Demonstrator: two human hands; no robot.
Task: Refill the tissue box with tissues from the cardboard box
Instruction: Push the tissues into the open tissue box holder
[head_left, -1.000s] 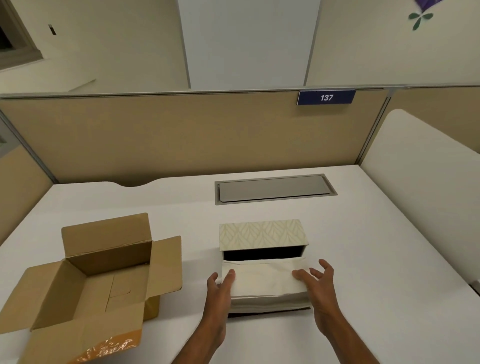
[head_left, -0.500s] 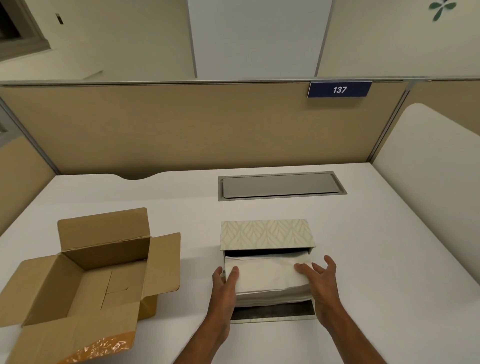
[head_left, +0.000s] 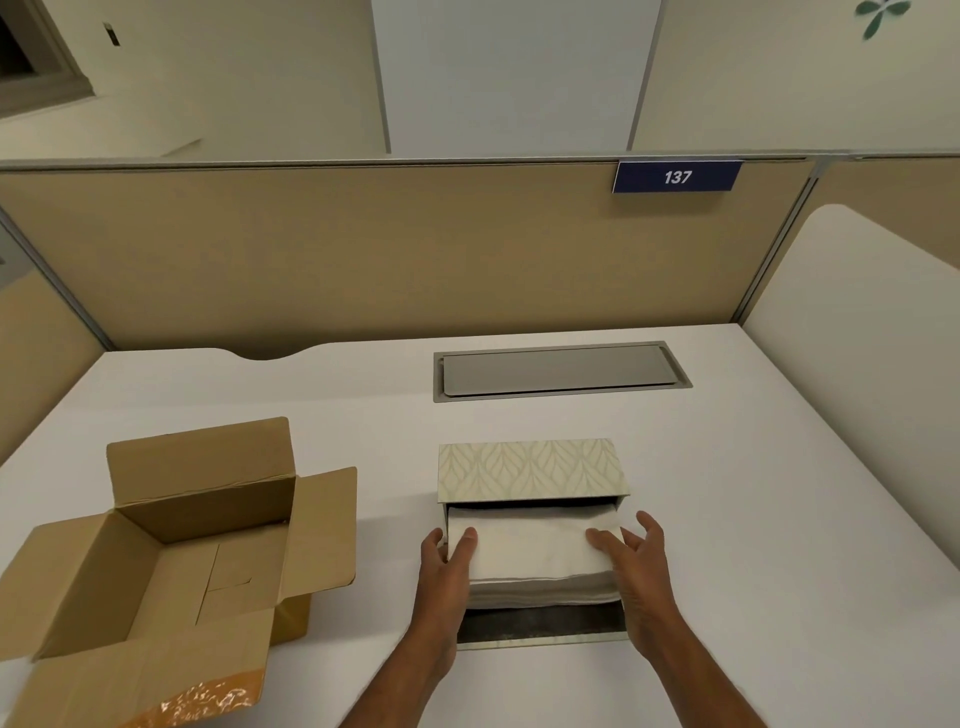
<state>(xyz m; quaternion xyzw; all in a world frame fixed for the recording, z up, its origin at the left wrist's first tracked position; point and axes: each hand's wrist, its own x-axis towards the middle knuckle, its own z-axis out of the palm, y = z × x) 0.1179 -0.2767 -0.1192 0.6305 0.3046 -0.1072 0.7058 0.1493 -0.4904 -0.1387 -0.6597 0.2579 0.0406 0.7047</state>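
Tissue stack (head_left: 530, 556) now deeper inside tissue box (head_left: 530, 470); left hand (head_left: 447, 566), right hand (head_left: 631, 566) straight-fingered, pressing its ends; likely soft, light: support both ends.

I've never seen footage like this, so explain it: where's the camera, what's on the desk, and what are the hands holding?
No machine here. The view comes from a camera worn on a person's head, looking down at their bare hands. On the white desk sits a tissue box, its patterned lid raised. A stack of tissues lies in it; the left hand and right hand press on the stack's two ends, fingers straight on top. To the left stands a cardboard box, flaps open, nothing visible inside. Farther back, a grey hatch is set into the desk.
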